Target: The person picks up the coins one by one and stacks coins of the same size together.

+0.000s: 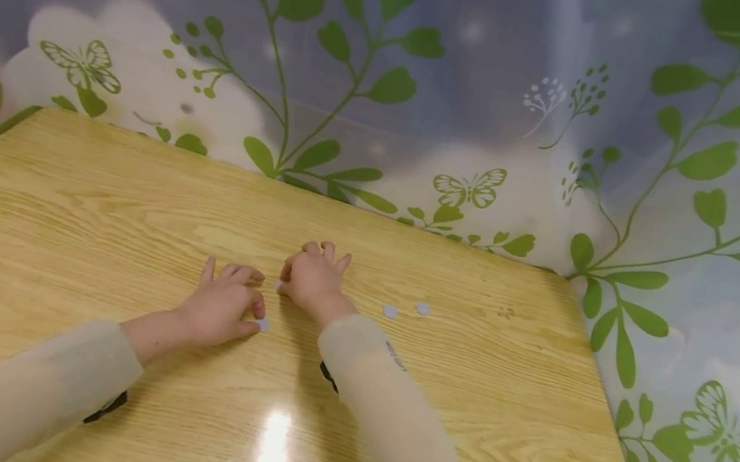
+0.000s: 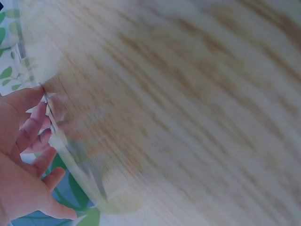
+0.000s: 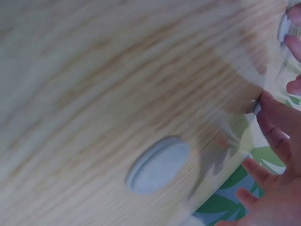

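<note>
My left hand (image 1: 218,312) pinches a small pale disc (image 1: 263,324) between thumb and forefinger, low over the wooden table. Just up and to the right of it, my right hand (image 1: 315,279) holds a second pale disc (image 1: 279,284) at its fingertips, the other fingers spread. The right wrist view shows this disc (image 3: 257,108) edge-on in the right hand's pinch, and the left hand's disc (image 3: 283,27) at the upper right edge. In the left wrist view, the left hand (image 2: 28,155) has its thumb and forefinger close together, with its disc hardly visible.
Two more pale discs, one nearer (image 1: 390,311) and one farther right (image 1: 423,309), lie on the table (image 1: 529,424) right of the right hand. A printed curtain (image 1: 482,102) with green leaves and butterflies borders the table's back and right edges.
</note>
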`<state>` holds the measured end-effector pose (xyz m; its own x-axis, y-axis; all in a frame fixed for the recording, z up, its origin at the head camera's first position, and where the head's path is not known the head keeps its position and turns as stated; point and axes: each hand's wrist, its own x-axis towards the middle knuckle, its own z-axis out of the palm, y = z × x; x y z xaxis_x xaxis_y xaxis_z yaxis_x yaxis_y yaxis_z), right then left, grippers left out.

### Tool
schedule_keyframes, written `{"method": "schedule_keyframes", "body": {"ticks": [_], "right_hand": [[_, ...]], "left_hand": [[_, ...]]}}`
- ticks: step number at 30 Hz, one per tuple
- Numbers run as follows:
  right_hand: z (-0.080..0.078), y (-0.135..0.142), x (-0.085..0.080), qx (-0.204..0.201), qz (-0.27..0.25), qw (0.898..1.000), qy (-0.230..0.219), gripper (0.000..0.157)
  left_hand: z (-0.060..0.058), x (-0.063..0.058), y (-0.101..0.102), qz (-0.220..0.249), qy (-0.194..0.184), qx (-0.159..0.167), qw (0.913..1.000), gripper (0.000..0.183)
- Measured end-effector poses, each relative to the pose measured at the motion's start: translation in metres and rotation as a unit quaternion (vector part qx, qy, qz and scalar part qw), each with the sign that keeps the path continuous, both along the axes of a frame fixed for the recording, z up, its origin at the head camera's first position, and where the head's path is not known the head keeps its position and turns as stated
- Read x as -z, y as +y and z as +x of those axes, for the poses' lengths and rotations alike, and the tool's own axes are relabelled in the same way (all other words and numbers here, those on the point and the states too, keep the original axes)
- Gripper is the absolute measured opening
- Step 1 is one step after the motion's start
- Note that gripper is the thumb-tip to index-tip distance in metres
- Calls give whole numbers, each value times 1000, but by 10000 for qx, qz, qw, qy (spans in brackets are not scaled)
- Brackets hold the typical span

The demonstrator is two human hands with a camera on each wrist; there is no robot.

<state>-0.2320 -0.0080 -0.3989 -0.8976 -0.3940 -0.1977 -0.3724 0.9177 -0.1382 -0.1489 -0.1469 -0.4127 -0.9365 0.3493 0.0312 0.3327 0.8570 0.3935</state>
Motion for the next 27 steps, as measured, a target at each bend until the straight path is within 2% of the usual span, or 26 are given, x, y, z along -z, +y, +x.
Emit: {"method": "schedule_keyframes", "body": {"ticks": [8,20,27], "right_hand": [[-4,0,-5,220,-48,9995,-208,15],[-1,16,-16,166,-683,9967,-417,20],[6,28,-26,194,-607,9936,-937,18]], "left_hand": [[-1,2,0,-36,68,13,10000,9],[0,1,-1,9,45,-46,10000,9],[0,1,0,48,18,-76,10000,8]]}}
